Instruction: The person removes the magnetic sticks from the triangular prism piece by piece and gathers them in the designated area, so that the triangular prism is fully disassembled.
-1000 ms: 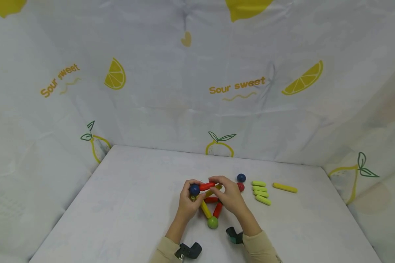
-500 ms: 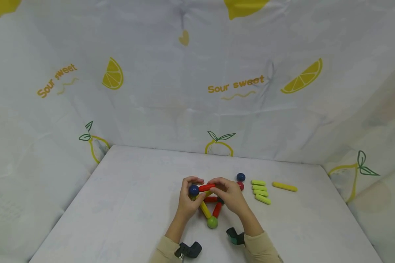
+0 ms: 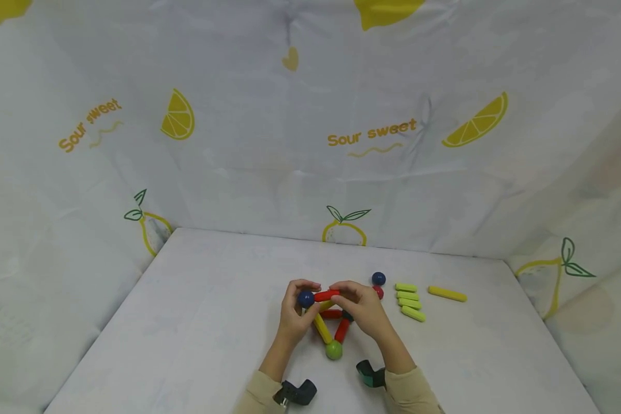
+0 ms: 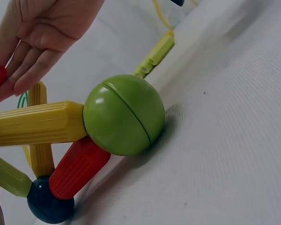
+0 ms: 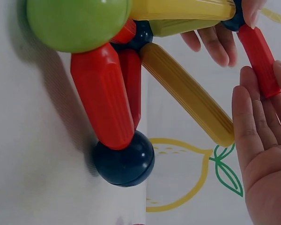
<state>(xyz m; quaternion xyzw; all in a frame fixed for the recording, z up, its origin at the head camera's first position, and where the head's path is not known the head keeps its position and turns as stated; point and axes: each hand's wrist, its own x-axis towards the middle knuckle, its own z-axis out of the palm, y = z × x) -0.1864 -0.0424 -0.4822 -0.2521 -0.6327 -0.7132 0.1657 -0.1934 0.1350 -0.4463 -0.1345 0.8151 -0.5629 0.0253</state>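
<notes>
Take the green ball (image 3: 333, 350) as your landmark; it sits on the white table (image 3: 186, 345) at the near corner of the rod-and-ball frame. Above and to its left, your left hand (image 3: 292, 325) curls its fingers round the upper blue ball (image 3: 306, 298); that hand covers the frame's corner beneath. Your right hand (image 3: 366, 313), above and to the right of the green ball, pinches the held red rod (image 3: 325, 295) by one end. Your two hands are apart, with this rod bridging them. Its other end reaches the upper blue ball, but a fingertip overlaps the joint, so you cannot tell how firmly they meet.

From the green ball, a long yellow rod (image 3: 322, 329) climbs to the upper blue ball and a short red rod (image 3: 342, 330) runs to the lower blue ball (image 5: 124, 161). Behind the green ball, the slanting yellow rod (image 5: 189, 96) ends just beside your right hand; its lower joint is crowded and hard to make out. The right wrist view crops the green ball at the top edge.

Beyond and right of the green ball lie a spare blue ball (image 3: 378, 279), a red ball (image 3: 378, 292) partly hidden by your right hand, four light-green rods (image 3: 408, 301) and a spare yellow rod (image 3: 447, 294).
</notes>
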